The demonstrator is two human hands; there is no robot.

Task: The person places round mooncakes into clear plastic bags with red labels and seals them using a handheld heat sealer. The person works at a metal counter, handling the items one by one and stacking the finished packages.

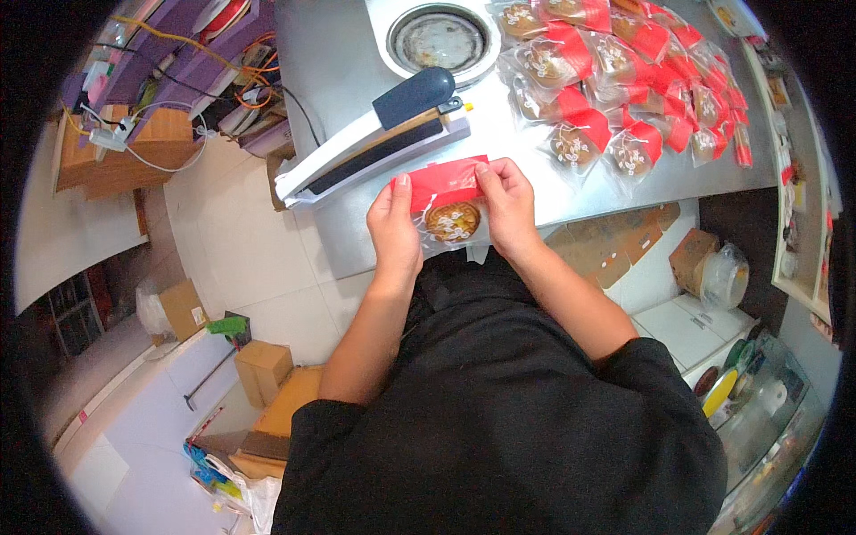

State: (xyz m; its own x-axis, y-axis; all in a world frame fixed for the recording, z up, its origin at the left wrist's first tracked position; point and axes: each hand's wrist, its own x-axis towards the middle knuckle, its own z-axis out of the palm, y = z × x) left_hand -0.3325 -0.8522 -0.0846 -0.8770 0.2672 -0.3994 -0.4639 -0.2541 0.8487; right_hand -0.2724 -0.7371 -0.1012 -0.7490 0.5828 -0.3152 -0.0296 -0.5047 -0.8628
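Observation:
Both hands hold a clear plastic bag with a red top band point(447, 184), stretched flat between them. Through its clear lower part shows a round golden-brown mooncake point(453, 221), overlaid with a white printed pattern. My left hand point(393, 217) pinches the band's left end, thumb on top. My right hand point(507, 204) grips the right end the same way. Just beyond the bag stands an impulse heat sealer point(374, 144) with a white arm and a black handle. The arm is raised at an angle above the dark sealing bed, and the bag is apart from it.
A pile of bagged mooncakes with red bands point(622, 87) covers the right of the metal table point(321, 40). A white-rimmed round metal dish point(438, 40) sits behind the sealer. Cables and a power strip point(110, 139) hang at left. Cardboard boxes point(264, 371) stand on the floor.

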